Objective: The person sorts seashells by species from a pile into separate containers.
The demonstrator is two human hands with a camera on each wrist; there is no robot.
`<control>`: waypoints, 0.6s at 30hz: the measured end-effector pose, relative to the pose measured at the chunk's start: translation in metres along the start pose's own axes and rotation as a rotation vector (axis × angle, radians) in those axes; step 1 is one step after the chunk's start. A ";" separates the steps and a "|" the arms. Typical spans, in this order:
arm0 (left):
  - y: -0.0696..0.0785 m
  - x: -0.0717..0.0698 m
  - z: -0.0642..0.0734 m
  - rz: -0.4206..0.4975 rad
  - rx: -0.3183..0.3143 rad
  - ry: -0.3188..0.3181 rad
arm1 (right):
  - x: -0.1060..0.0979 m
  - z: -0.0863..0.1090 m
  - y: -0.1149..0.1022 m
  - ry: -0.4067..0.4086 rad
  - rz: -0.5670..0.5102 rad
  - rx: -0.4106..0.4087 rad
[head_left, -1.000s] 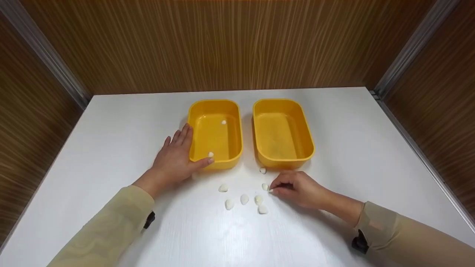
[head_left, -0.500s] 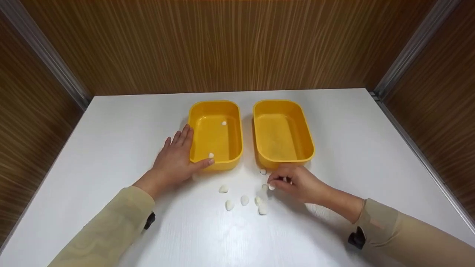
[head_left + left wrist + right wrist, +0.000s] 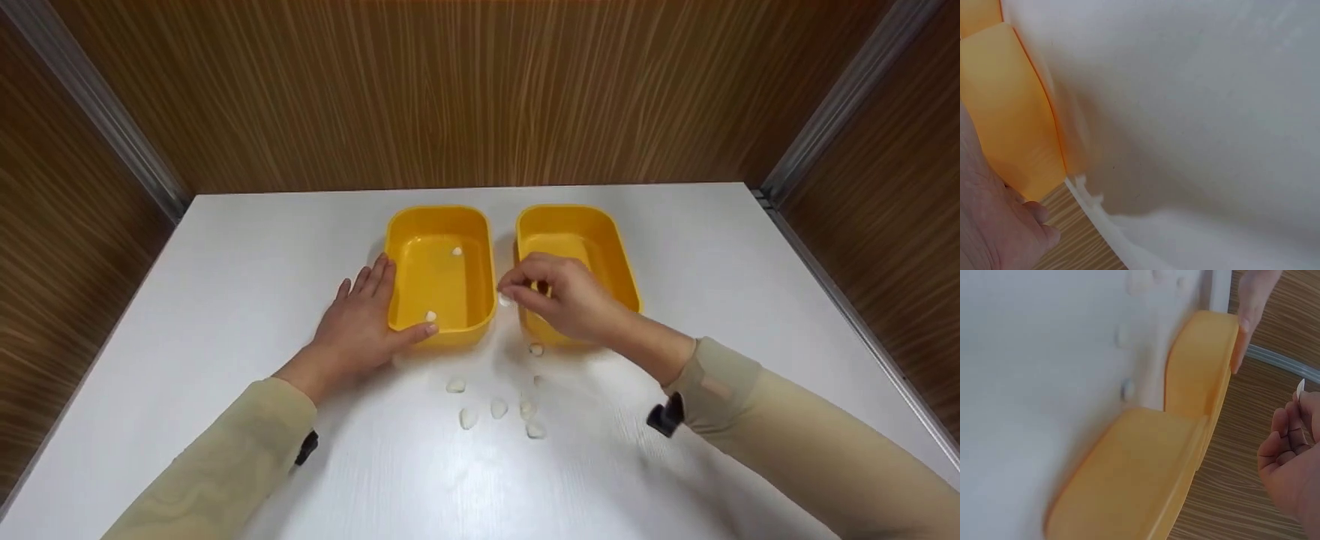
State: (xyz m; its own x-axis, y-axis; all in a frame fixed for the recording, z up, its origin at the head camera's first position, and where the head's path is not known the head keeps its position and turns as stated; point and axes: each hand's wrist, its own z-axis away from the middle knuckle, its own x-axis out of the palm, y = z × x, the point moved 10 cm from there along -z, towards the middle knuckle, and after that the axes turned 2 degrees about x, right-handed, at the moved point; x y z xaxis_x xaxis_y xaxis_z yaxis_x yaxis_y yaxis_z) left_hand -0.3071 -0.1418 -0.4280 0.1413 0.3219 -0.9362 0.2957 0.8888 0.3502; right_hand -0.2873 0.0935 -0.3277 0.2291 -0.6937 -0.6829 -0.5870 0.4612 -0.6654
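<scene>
My right hand (image 3: 574, 296) pinches a small white shell (image 3: 1301, 387) between thumb and fingertips. It is above the near left part of the right yellow box (image 3: 619, 262), with the shell over the gap between the two boxes. My left hand (image 3: 356, 330) rests against the left yellow box (image 3: 442, 289), its fingers straight along the left wall and the thumb on the front rim. Inside that box lie two white shells, a far shell (image 3: 457, 251) and a near shell (image 3: 431, 316). My right hand and forearm hide part of the right box's inside.
Several white shells, among them a single shell (image 3: 499, 408), lie scattered on the white table (image 3: 337, 465) in front of the boxes. One shell (image 3: 536, 349) is close to the right box's front wall. Wood-grain panels (image 3: 465, 90) stand behind and at both sides.
My right hand has picked up a shell from the table and carried it up, forward and left to the gap between the boxes. My left hand has stayed on the left box.
</scene>
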 end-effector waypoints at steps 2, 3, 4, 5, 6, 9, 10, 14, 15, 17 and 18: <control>-0.001 0.000 0.000 -0.006 -0.003 -0.003 | 0.002 -0.013 0.001 0.008 -0.010 0.025; -0.001 0.000 -0.001 -0.005 -0.002 -0.003 | 0.004 -0.019 0.003 0.009 -0.015 0.041; -0.001 0.001 -0.001 -0.004 -0.002 -0.003 | 0.006 -0.025 0.005 0.009 -0.020 0.058; -0.001 0.001 -0.001 -0.005 -0.001 -0.002 | 0.008 -0.030 0.007 0.009 -0.025 0.077; -0.001 0.001 -0.001 -0.007 -0.005 -0.004 | 0.010 -0.035 0.010 0.008 -0.033 0.101; 0.001 0.000 -0.001 -0.004 -0.001 0.000 | 0.016 -0.050 0.018 0.016 -0.048 0.159; 0.001 0.000 -0.001 -0.004 -0.001 0.002 | 0.018 -0.053 0.020 0.022 -0.054 0.175; 0.001 0.001 0.000 -0.014 0.005 0.003 | 0.026 -0.066 0.030 0.041 -0.072 0.226; 0.001 0.001 0.000 -0.017 0.004 0.004 | 0.028 -0.068 0.032 0.046 -0.073 0.231; 0.001 0.000 0.001 -0.017 0.010 0.008 | 0.032 -0.073 0.036 0.052 -0.071 0.233; 0.001 0.000 0.001 -0.019 0.011 0.009 | 0.034 -0.075 0.037 0.055 -0.069 0.230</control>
State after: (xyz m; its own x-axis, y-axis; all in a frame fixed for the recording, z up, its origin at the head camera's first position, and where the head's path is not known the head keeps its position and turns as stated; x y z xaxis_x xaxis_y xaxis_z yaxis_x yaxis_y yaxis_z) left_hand -0.3060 -0.1411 -0.4278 0.1269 0.3082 -0.9428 0.3085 0.8911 0.3328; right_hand -0.3597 0.0452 -0.3524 0.2163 -0.7537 -0.6206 -0.3780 0.5214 -0.7650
